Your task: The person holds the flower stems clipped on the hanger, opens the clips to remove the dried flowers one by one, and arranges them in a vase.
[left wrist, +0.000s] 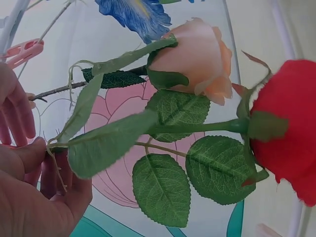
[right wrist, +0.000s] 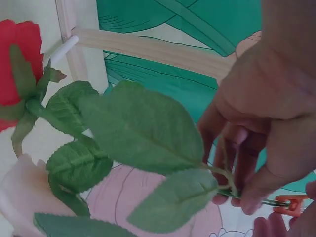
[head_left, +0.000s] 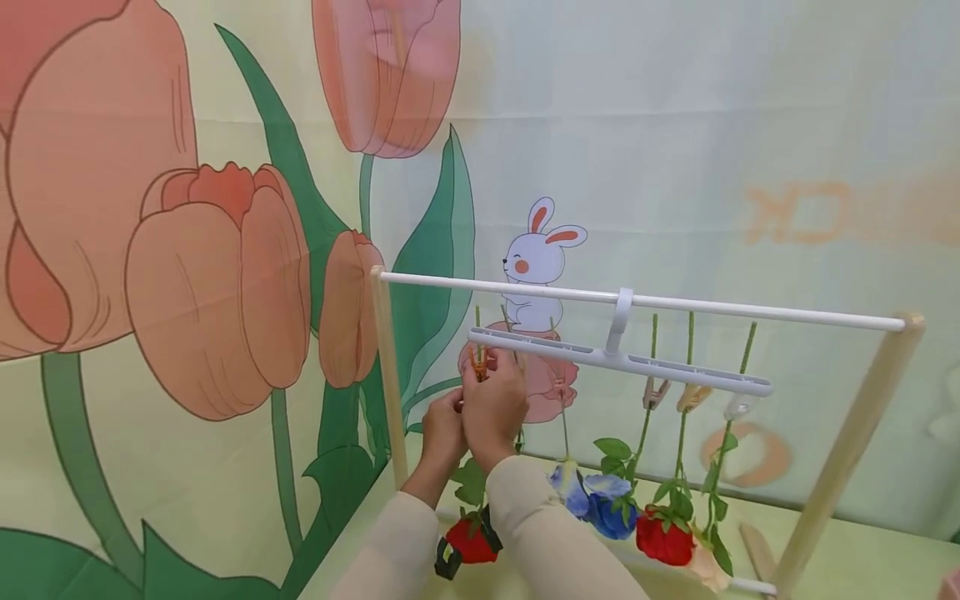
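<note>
My left hand pinches the green stem of an artificial red rose, just above its leaves. The bloom hangs head down in the head view. Higher up the same stem sits an orange clothespin under the left end of a grey hanger bar. My right hand has its fingers at that clothespin and pinches it, though its fingertips are partly hidden in the head view. A peach rose hangs beside the red one, close behind the hands.
The hanger hooks over a white rail between wooden posts. Further clips hold a blue iris, a blue flower, another red rose and a pale flower. Behind stands a printed tulip-and-rabbit backdrop.
</note>
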The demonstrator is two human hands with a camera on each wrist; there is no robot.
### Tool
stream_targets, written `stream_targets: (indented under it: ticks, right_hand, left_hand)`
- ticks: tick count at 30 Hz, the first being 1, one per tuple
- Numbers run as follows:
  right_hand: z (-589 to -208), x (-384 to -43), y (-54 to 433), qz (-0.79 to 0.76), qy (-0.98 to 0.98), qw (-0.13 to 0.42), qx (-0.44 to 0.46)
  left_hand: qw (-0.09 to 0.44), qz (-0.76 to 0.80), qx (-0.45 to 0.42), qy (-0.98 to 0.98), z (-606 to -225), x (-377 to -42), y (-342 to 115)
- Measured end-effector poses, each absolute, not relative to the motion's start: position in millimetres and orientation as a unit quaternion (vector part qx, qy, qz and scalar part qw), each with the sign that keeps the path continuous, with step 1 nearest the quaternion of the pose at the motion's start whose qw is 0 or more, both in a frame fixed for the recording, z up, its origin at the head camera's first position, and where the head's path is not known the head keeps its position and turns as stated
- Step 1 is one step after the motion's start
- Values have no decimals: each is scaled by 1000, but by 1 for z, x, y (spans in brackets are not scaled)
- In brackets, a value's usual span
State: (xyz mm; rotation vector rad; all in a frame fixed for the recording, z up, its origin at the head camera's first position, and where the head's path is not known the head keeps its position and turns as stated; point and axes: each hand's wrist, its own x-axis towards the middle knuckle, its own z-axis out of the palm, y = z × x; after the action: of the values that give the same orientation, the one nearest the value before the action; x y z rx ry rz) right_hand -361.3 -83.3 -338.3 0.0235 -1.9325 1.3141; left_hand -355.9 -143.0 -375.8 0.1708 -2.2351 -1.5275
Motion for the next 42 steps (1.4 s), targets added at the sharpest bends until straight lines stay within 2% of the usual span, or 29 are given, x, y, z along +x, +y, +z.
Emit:
stream_targets:
  ticks: [14,18,27,35,42]
  right_hand:
    - [-347,-367,-82,484,-751,448,-9]
    - [-348,-370,-78,486,-754,442,-23]
    - [-351,-367,-86,494,-765,413,-7]
    - [-350,-366,-83,482,-764,429,-2]
    - [-354,-367,-82,460,-766,449,4]
  left_hand:
    - [192,-607,60,-769,-376,-354,-136]
    - [188,-611,67,-766,-380,-358,-132]
    - [226,-608,119,-752,-390,-360,-139]
    - [218,-610,111,-754,-387,-355,-145]
    - [250,-591,91,-761,-386,-350,-156]
